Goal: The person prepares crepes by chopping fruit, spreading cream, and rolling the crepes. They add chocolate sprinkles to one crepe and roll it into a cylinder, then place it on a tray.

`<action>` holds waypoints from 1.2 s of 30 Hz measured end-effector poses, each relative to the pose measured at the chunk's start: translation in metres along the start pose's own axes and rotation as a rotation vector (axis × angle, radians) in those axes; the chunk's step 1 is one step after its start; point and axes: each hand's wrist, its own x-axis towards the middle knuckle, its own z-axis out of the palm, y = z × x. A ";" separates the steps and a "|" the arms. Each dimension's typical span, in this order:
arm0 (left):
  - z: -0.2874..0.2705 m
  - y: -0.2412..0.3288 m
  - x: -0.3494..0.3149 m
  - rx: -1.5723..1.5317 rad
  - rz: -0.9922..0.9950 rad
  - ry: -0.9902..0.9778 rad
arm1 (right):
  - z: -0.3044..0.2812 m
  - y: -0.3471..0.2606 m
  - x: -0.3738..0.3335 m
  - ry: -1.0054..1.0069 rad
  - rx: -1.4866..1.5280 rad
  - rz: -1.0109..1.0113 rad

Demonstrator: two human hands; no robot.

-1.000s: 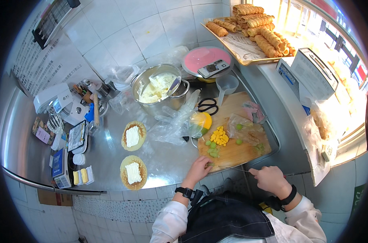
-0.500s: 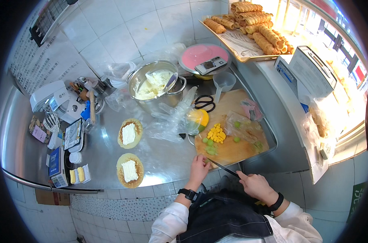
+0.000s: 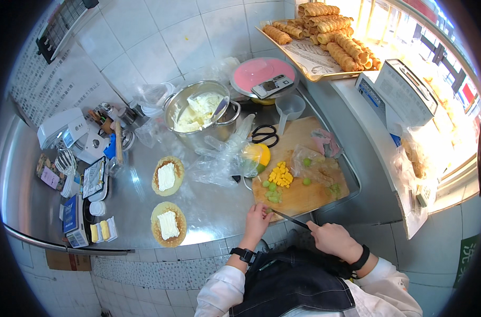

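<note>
Knife (image 3: 290, 218) at the near edge of the board (image 3: 298, 198), its handle gripped in the right hand (image 3: 333, 240); the long axis runs slantwise, tip pointing left and away from the person, toward the left hand (image 3: 257, 219). Those fingers curl by a small green piece (image 3: 270, 211) — whether they grip it, I can't tell. Fruit-cutting looks the step in hand; the next move calls for fingertips clear of the blade. Beyond lie green chunks (image 3: 272, 196), then yellow cubes (image 3: 280, 176).

Two pancakes (image 3: 182, 224) lay left of the board (image 3: 293, 201), the pot (image 3: 195, 139) beyond them. Grapes (image 3: 272, 186) flanked cubes (image 3: 280, 175) on the board; the mango (image 3: 259, 156), farther, seemed partly under plastic (image 3: 216, 165).
</note>
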 end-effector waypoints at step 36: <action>-0.007 -0.003 -0.011 0.018 0.099 0.038 | 0.010 -0.025 -0.008 -0.006 0.007 0.034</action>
